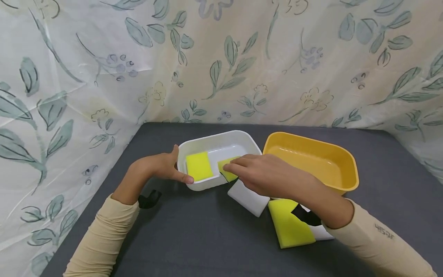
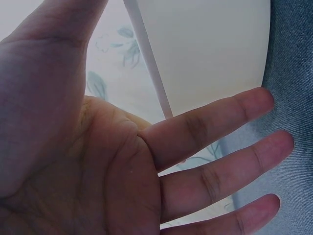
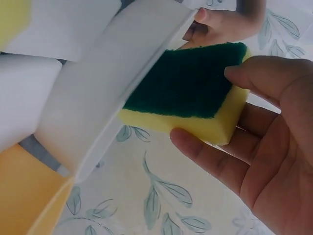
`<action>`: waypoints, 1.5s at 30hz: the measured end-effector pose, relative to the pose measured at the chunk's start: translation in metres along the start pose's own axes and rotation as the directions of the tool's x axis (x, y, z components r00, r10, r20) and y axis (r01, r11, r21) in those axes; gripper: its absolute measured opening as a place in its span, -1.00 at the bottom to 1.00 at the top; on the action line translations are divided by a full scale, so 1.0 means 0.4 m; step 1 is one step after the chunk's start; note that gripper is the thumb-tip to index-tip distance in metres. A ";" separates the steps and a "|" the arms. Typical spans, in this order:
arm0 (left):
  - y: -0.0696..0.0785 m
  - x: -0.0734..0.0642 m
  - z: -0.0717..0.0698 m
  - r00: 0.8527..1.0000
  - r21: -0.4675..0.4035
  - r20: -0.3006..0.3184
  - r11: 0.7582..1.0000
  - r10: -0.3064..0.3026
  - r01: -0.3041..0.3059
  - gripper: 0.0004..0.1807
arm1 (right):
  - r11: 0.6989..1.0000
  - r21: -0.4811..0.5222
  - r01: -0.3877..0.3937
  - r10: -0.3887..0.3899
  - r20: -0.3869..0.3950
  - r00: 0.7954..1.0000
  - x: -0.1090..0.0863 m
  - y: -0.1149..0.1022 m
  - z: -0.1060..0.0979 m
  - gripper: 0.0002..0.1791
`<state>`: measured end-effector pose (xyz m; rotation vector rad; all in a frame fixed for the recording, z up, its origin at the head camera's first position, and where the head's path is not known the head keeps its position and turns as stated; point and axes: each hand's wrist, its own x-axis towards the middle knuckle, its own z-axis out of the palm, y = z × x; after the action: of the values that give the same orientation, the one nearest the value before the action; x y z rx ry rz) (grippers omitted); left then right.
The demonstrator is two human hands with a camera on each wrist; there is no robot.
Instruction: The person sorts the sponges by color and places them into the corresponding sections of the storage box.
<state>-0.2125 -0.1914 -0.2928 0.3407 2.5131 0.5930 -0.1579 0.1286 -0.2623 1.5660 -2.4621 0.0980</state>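
Observation:
A white plastic tub [image 1: 204, 185] stands on the dark table. My left hand [image 1: 160, 165] is at its left end, thumb by the near rim; in the left wrist view the fingers [image 2: 210, 122] are stretched out beside the tub's pale wall [image 2: 205, 54]. Inside the tub, on the left, lies a yellow sponge [image 1: 199, 166]. My right hand [image 1: 263, 173] pinches a second sponge [image 3: 190, 81], yellow with a dark green scouring side, over the tub's near right part. The right wrist view shows thumb on the green side and fingers under the yellow foam.
To the right stands a yellow-orange tub [image 1: 311, 161], close beside the white one. In front of the tubs lie a white block [image 1: 249, 197] and a yellow sponge [image 1: 290, 227], with another white piece [image 1: 321, 233] partly under the right forearm. A leaf-patterned cloth [image 1: 221, 69] hangs behind the table.

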 end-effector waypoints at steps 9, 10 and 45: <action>-0.003 0.001 0.008 1.000 -0.014 -0.001 1.000 0.010 -0.010 0.47 | 1.000 -0.008 -0.002 0.002 0.041 0.999 0.006 0.006 0.020 -0.51; -0.003 0.000 0.008 1.000 -0.014 -0.002 1.000 0.009 -0.009 0.47 | 1.000 -0.008 0.000 0.000 0.039 0.999 0.007 0.007 0.021 -0.51; -0.002 -0.004 0.004 1.000 -0.008 -0.003 1.000 0.002 -0.002 0.47 | 0.986 0.114 -0.125 0.108 0.141 0.984 0.060 0.058 0.064 -0.58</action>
<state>-0.2103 -0.1920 -0.2938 0.3400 2.5123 0.6049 -0.1922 0.1129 -0.2804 1.5210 -2.7002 0.1713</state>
